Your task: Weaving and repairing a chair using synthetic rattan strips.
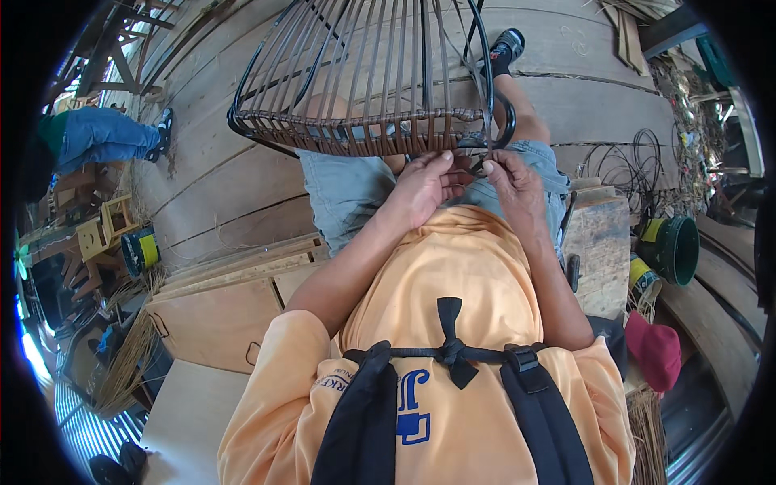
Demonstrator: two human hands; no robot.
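Observation:
A chair-like frame (360, 133) of dark bent rods, with brown slats and a woven brown edge, stands between my knees. A thin strip (487, 128) runs down along its right side to my fingers. My right hand (515, 184) is closed in a pinch on that strip, just below the frame's right corner. Beside it, my left hand (427, 187) is palm up with curled fingers, its thumb against the underside of the woven edge. What lies between the left fingers is too small and dark to make out.
Wooden boxes (214, 323) and a block (596, 250) flank me. Green buckets (677, 249), a red cap (653, 352) and coiled strips (638, 166) lie on the right. Another person in jeans (105, 137) is at the far left. Wide planks (210, 158) form the floor.

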